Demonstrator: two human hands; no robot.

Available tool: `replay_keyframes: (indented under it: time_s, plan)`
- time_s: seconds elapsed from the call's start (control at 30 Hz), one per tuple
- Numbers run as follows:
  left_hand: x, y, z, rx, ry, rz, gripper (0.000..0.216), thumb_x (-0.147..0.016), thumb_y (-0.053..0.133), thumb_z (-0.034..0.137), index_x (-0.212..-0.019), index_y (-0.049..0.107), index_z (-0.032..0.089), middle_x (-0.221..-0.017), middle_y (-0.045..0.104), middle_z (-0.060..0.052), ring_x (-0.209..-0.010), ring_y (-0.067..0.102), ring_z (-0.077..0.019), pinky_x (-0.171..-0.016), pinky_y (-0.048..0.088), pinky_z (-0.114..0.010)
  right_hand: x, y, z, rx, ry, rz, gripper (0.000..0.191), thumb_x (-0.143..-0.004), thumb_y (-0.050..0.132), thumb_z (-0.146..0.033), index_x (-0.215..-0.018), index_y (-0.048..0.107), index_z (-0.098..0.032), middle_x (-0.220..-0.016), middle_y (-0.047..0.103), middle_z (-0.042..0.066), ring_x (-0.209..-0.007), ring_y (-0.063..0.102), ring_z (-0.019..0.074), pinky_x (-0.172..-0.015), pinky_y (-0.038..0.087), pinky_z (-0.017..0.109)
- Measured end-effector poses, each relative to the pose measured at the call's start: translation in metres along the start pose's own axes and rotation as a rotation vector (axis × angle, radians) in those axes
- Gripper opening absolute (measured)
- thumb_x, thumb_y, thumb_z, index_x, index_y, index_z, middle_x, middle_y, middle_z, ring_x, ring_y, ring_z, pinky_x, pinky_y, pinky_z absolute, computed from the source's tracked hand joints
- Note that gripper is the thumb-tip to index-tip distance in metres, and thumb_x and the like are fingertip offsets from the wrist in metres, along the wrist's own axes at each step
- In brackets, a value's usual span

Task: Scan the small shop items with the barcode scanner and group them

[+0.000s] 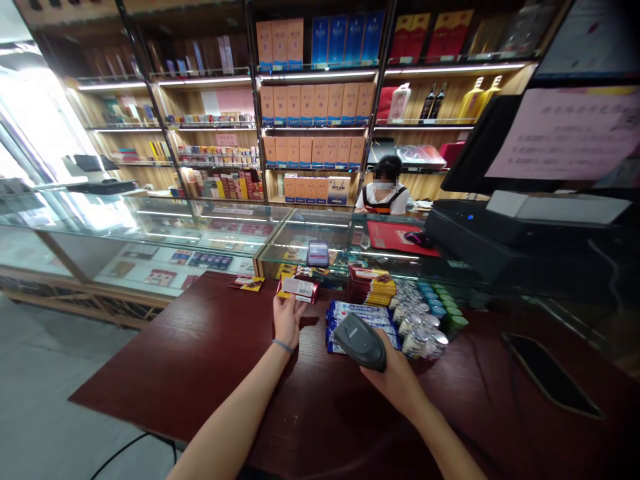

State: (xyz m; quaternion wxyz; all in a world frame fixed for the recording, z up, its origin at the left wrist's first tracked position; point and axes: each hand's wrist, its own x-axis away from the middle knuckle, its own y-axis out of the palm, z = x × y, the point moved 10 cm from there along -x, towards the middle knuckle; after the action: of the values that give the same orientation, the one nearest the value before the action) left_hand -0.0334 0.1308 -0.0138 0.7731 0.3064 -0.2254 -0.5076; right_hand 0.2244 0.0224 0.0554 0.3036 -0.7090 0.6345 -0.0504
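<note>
From the head camera, my left arm runs up from the bottom edge, forearm bare, a thin band at the wrist. My left hand (287, 319) is raised above the tabletop (200, 360), its fingers pinching a small red-and-white pack (301, 288) from below. My right arm comes in from the lower right. My right hand (396, 375) is wrapped around the grip of a dark scanner (359, 341), held just above the wood.

Just behind the scanner lie blue-and-white packets (356, 312) flat on the tabletop. Beyond them stands a stack of red-and-yellow packs (371, 285), and to its right a cluster of silver tins (419, 328) beside green and blue capped tubs (443, 303). A lone small pack (247, 283) lies near the far left edge, and a black phone (550, 375) lies flat well off to the right. Behind it all is a glass counter (225, 223) with a small card terminal (318, 253) and a red mouse mat (393, 235) on it. A person (384, 190) sits beyond that counter, in front of the shelves (313, 100).

The pack lies with its long axis roughly left to right, dipping slightly rightwards, its pale face turned to me. The scanner's long axis runs from my palm up and to the left, its broad head towards the pack. Nothing stands between the two.
</note>
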Motion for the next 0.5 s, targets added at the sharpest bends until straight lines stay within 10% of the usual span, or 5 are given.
replay_keyframes:
  time_s: [0.33,0.5]
  plan:
    - [-0.003,-0.005,0.065,-0.260,0.293,0.174,0.039,-0.078,0.075,0.041,-0.104,0.058,0.018,-0.093,0.073,-0.006,-0.077,0.071,-0.0156,-0.063,0.054,-0.023,-0.001,-0.004,0.011,-0.005,-0.005,0.050,0.049,-0.080,0.060,-0.029,-0.128,0.053,-0.022,-0.108,0.076,0.009,-0.097,0.073,0.0256,-0.081,0.055,0.032]
    - [-0.021,-0.021,0.109,-0.427,0.486,0.175,0.032,-0.081,0.071,0.038,-0.104,0.059,0.019,-0.097,0.074,-0.007,-0.087,0.072,-0.0192,-0.076,0.057,-0.030,-0.001,-0.004,0.014,0.008,0.033,0.053,0.046,-0.083,0.059,-0.034,-0.126,0.052,-0.020,-0.104,0.076,0.010,-0.098,0.073,0.0271,-0.081,0.054,0.034]
